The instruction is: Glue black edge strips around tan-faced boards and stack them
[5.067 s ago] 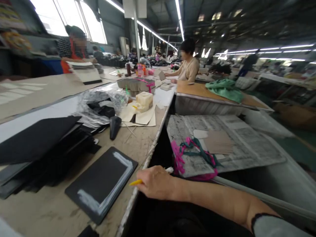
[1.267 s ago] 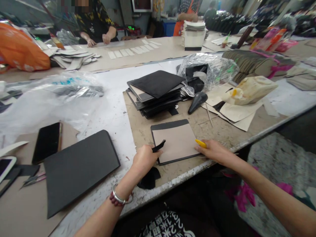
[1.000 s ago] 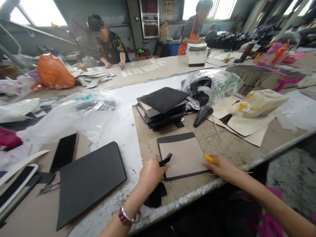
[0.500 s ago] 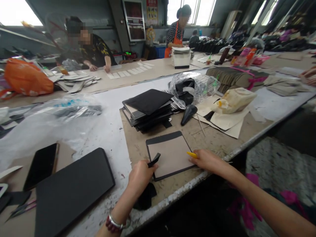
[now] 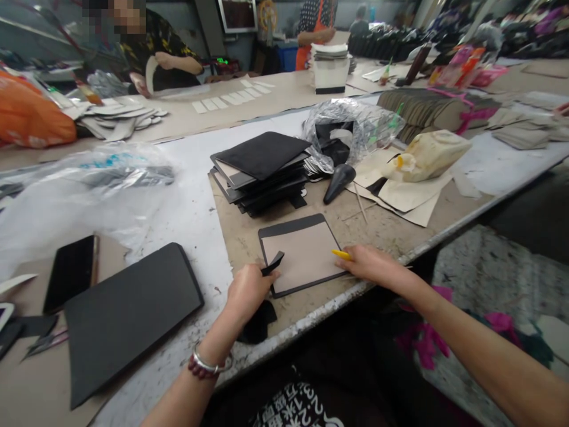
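Observation:
A beige panel with a black border (image 5: 304,255) lies flat on the brown sheet before me. My left hand (image 5: 249,293) is closed on a short black strip (image 5: 274,264), which sticks up over the panel's left edge. At the opposite edge, my right hand (image 5: 371,267) is closed around a yellow pointed tool (image 5: 341,255); the rest of the tool is hidden in the fingers. Small black pieces (image 5: 260,323) lie under my left wrist. Just beyond the panel rises a stack of black and beige panels (image 5: 264,172).
A large black board (image 5: 136,320) and a phone (image 5: 71,273) lie at left. Behind the panel are a black cone-shaped piece (image 5: 339,182), a clear plastic bag (image 5: 373,121) and a stained cream container (image 5: 433,154). A co-worker (image 5: 155,53) stands across the table.
My view has tipped down, so the scene sits higher. Both hands keep their places at the panel, still holding the strip and tool. The co-worker across has lifted a pale curved piece.

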{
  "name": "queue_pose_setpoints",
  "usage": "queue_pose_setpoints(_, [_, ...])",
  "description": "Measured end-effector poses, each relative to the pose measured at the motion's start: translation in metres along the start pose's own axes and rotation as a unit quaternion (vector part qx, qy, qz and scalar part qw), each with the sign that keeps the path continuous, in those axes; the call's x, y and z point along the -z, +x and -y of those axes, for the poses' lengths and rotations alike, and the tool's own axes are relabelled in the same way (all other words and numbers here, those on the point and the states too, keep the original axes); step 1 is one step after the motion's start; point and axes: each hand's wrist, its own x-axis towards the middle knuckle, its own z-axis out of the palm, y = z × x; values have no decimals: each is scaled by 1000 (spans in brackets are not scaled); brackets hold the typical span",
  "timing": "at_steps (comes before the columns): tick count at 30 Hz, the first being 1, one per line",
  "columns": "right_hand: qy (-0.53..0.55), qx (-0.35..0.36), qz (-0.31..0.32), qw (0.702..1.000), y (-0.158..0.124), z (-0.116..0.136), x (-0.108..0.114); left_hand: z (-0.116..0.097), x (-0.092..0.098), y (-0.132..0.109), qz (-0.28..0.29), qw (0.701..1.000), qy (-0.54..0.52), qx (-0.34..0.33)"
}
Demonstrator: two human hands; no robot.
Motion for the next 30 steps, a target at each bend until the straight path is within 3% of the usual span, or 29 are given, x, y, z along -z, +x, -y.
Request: queue_pose_setpoints(30, [-21, -9, -5, 1000, 5, 0, -7, -9, 6, -9, 2, 1000, 21, 7])
